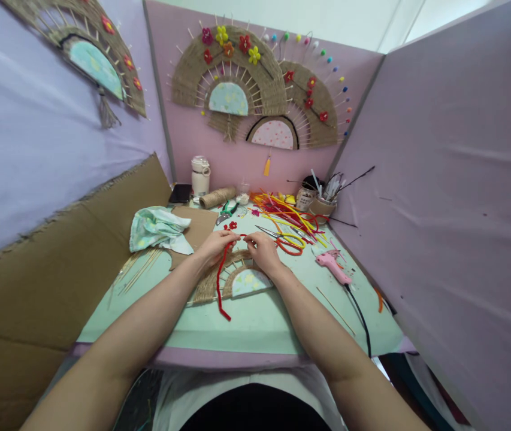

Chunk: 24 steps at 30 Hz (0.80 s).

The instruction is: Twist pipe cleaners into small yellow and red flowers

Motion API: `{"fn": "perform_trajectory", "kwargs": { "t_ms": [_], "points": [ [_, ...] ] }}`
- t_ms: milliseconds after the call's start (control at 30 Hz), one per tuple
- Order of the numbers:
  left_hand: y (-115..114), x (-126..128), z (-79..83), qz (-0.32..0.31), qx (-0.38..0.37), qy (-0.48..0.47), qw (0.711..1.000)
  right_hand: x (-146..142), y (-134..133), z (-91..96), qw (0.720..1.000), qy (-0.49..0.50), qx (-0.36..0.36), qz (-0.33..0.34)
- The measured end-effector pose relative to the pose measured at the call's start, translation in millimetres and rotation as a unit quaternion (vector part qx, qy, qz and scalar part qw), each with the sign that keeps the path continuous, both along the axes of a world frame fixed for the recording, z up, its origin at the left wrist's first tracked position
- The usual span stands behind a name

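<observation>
We see both hands meeting near the middle of the table (pixel 264 326), a little toward its far edge. The left hand (pixel 216 244) and the right hand (pixel 263 251) each pinch the red pipe cleaner (pixel 219 281) with closed fingertips, and a short piece of it is stretched between them. The pipe cleaner is thin and fuzzy, bright red. From the left hand it hangs down in a loose curve across the left side of the woven fan (pixel 246 282), and its free end lies on the table toward the near edge. The fan lies flat under the hands: a half-round shape with a brown jute band, wooden ribs and a pale patterned centre. Just beside the right hand lie scissors (pixel 289 242) with red and yellow handles. A pink glue gun (pixel 333 266) lies near the right edge.
</observation>
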State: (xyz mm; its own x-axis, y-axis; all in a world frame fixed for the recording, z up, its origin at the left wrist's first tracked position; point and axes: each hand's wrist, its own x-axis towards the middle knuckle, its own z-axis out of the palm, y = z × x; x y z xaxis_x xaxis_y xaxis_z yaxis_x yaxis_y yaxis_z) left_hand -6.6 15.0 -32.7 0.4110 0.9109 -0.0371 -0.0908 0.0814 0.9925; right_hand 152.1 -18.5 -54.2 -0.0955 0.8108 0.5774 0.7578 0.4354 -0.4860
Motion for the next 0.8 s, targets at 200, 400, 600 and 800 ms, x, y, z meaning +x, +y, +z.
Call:
{"fn": "perform_trajectory", "kwargs": {
  "t_ms": [200,400,600,800],
  "points": [
    [-1,-1,3.8,-0.029,-0.047,-0.042,0.998,-1,0,1.2,1.0,-0.011,-0.012,-0.008],
    [3,1,-4.9,-0.022,0.042,-0.012,0.999,-7,0,-1.2,0.978,0.201,-0.045,0.008],
    [0,5,-5.6,0.015,0.119,0.051,0.991,-14,0,-1.0,0.92,0.373,-0.112,0.032],
    [-5,10,-7.2,0.064,0.208,0.11,0.97,-17,-1,1.3,0.867,0.466,-0.176,0.016]
  ]
}}
